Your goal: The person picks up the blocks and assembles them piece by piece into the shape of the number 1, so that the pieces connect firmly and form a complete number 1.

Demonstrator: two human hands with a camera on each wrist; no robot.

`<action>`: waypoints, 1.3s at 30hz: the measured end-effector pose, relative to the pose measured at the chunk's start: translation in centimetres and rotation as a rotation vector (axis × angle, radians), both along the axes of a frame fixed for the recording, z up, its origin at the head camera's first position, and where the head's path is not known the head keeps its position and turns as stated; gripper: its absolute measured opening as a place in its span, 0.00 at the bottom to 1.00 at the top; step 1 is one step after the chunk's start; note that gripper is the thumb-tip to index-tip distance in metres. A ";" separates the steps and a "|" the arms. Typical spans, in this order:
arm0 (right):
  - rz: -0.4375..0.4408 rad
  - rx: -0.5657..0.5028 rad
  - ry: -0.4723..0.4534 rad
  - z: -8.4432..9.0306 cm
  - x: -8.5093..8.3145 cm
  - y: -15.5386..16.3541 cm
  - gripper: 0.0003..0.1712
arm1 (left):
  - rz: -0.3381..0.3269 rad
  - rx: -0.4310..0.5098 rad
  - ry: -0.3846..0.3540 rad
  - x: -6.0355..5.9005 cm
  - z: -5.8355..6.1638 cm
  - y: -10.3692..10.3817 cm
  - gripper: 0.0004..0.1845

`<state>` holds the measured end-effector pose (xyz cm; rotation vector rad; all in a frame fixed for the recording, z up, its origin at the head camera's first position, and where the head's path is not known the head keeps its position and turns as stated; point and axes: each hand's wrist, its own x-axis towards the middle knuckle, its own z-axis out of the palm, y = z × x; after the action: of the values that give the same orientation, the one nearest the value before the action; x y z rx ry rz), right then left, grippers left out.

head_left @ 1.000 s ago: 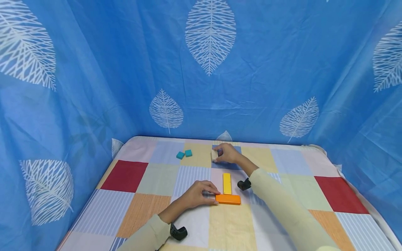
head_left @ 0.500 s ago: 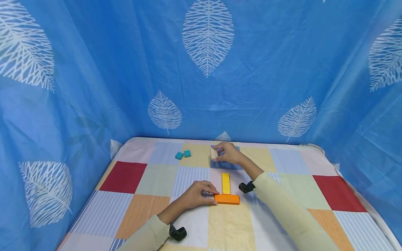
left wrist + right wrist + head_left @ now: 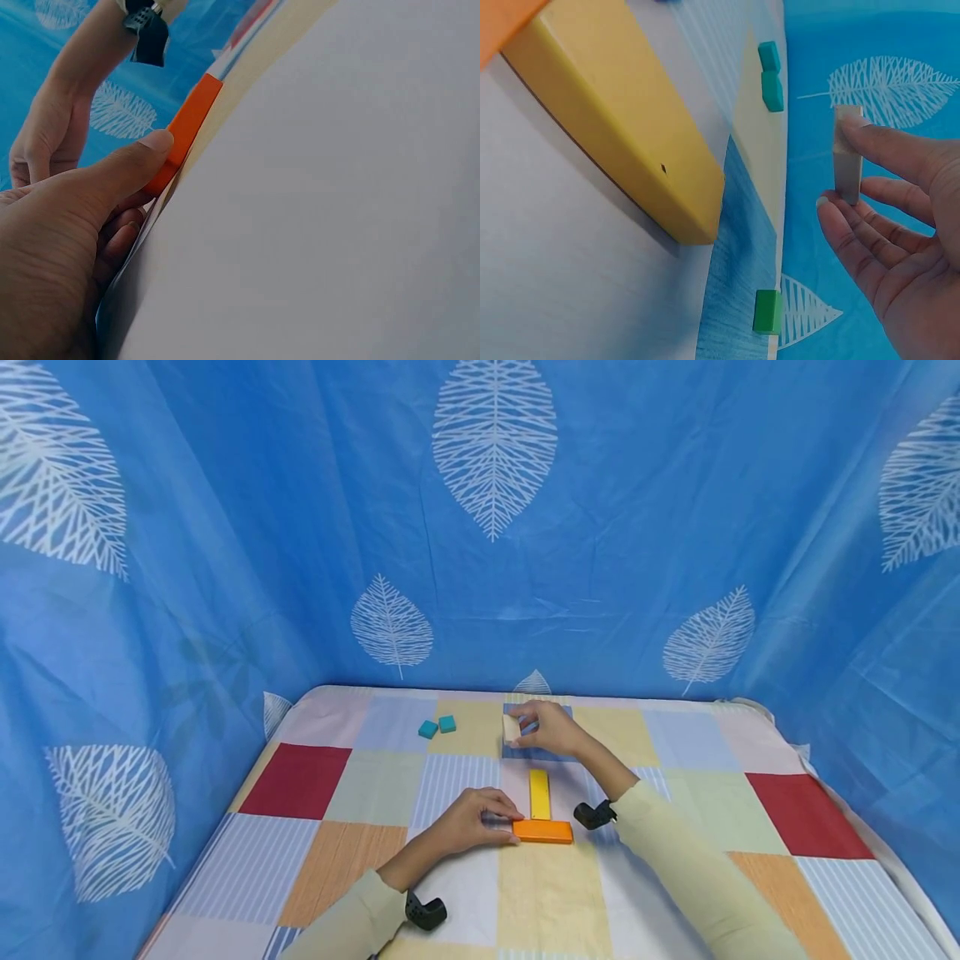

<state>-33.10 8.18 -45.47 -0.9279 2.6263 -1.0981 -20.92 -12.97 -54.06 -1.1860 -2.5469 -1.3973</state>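
Observation:
A flat orange block (image 3: pixel 542 832) lies crosswise on the patchwork cloth, and a long yellow block (image 3: pixel 540 793) lies lengthwise against its far side, forming a T. My left hand (image 3: pixel 472 820) pinches the orange block's left end, with the thumb (image 3: pixel 156 142) along its side. Farther back, my right hand (image 3: pixel 553 729) holds a small pale wooden block (image 3: pixel 511 729) between thumb and fingertips. In the right wrist view that wooden block (image 3: pixel 847 154) stands upright in the fingers, above the cloth. The orange block's gripped end is partly covered by the left fingers.
Two small teal blocks (image 3: pixel 428 729) lie side by side at the back, left of the right hand. A green block (image 3: pixel 767 311) shows near the far edge in the right wrist view; the right hand hides it from the head view. Blue leaf-patterned curtains (image 3: pixel 480 635) surround the table.
My right wrist has shifted slightly to the right and nearer, with the wooden block still in the fingers. The left hand stays on the orange block. The head view has shifted slightly.

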 end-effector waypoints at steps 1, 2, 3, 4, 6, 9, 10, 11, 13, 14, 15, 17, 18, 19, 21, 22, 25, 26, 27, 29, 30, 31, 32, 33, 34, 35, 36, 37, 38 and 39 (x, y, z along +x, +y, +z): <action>0.001 -0.002 -0.002 0.0 0.1 0.1 0.35 | 0.000 -0.002 -0.001 0.0 -0.1 0.0 0.16; 0.003 -0.007 -0.004 -0.1 0.3 0.2 0.35 | 0.001 -0.004 -0.003 0.0 -0.1 0.0 0.16; 0.006 -0.017 -0.006 -0.1 0.5 0.3 0.35 | 0.002 -0.004 -0.003 0.0 -0.1 0.0 0.16; 0.011 -0.025 -0.004 -0.1 0.6 0.4 0.35 | 0.001 -0.002 -0.005 0.0 -0.2 0.1 0.16; 0.017 -0.038 0.007 -0.2 0.8 0.6 0.35 | -0.001 0.007 -0.005 0.1 -0.2 0.1 0.16; 0.027 -0.059 0.018 -0.3 1.2 0.9 0.33 | -0.003 0.023 0.000 0.1 -0.1 0.1 0.16; 0.030 -0.065 0.019 -0.3 1.3 1.0 0.33 | -0.005 0.027 0.002 0.2 -0.1 0.1 0.16; 0.029 -0.070 0.019 -0.4 1.4 1.1 0.33 | -0.006 0.029 0.004 0.2 -0.1 0.1 0.16; 0.029 -0.077 0.019 -0.5 1.6 1.4 0.32 | -0.006 0.028 0.008 0.2 -0.1 0.1 0.15; 0.023 -0.075 0.022 -0.6 1.7 1.5 0.32 | -0.006 0.028 0.009 0.2 0.0 0.1 0.15; 0.016 -0.074 0.021 -0.6 1.8 1.6 0.32 | -0.006 0.028 0.009 0.2 0.0 0.1 0.15; 0.008 -0.073 0.026 -0.7 2.0 1.8 0.32 | -0.005 0.029 0.011 0.1 -0.1 0.1 0.15; 0.004 -0.073 0.027 -0.7 2.1 2.0 0.32 | -0.005 0.027 0.012 0.1 -0.1 0.1 0.15; -0.001 -0.072 0.029 -0.8 2.2 2.1 0.32 | -0.006 0.027 0.016 0.1 -0.1 0.1 0.15; -0.010 -0.072 0.031 -0.9 2.3 2.3 0.32 | -0.004 0.019 0.015 0.1 -0.2 0.1 0.15; -0.011 -0.073 0.036 -1.0 2.4 2.5 0.32 | -0.002 0.016 0.012 0.1 -0.2 0.1 0.15; -0.032 -0.077 0.037 -1.2 2.7 3.0 0.32 | 0.008 0.005 -0.003 0.1 -0.2 0.2 0.15; -0.040 -0.077 0.036 -1.3 2.8 3.1 0.31 | 0.014 0.000 -0.011 0.1 -0.1 0.2 0.15; -0.046 -0.080 0.032 -1.4 2.8 3.3 0.31 | 0.016 0.000 -0.017 0.1 -0.1 0.2 0.15; -0.061 -0.081 0.023 -1.7 2.8 3.5 0.31 | 0.022 -0.001 -0.027 0.2 -0.1 0.2 0.16; -0.068 -0.083 0.015 -1.8 2.9 3.6 0.31 | 0.024 -0.001 -0.030 0.2 -0.1 0.2 0.16; -0.070 -0.085 0.012 -2.0 2.9 3.7 0.31 | 0.024 0.000 -0.034 0.2 0.0 0.3 0.16; -0.072 -0.087 0.012 -2.1 2.9 3.8 0.31 | 0.024 0.002 -0.036 0.2 0.0 0.3 0.16; -0.072 -0.090 0.013 -2.2 2.9 4.0 0.31 | 0.024 0.003 -0.037 0.2 0.0 0.2 0.16; -0.071 -0.092 0.016 -2.3 2.9 4.1 0.31 | 0.024 0.003 -0.037 0.2 0.0 0.2 0.16; -0.071 -0.094 0.020 -2.4 2.9 4.2 0.31 | 0.024 0.004 -0.037 0.2 0.0 0.2 0.16; -0.072 -0.096 0.021 -2.5 3.0 4.3 0.31 | 0.024 0.002 -0.038 0.2 -0.1 0.2 0.15; -0.075 -0.097 0.023 -2.5 3.0 4.5 0.31 | 0.025 0.001 -0.037 0.2 -0.1 0.2 0.15; -0.081 -0.097 0.025 -2.6 3.0 4.6 0.31 | 0.026 -0.001 -0.037 0.2 -0.1 0.2 0.16; -0.084 -0.095 0.025 -2.6 3.1 4.7 0.31 | 0.027 -0.002 -0.037 0.2 -0.1 0.2 0.16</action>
<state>-30.02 12.87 -48.08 -0.8603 2.6764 -1.2491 -20.68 -12.75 -54.12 -1.1316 -2.5795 -1.4248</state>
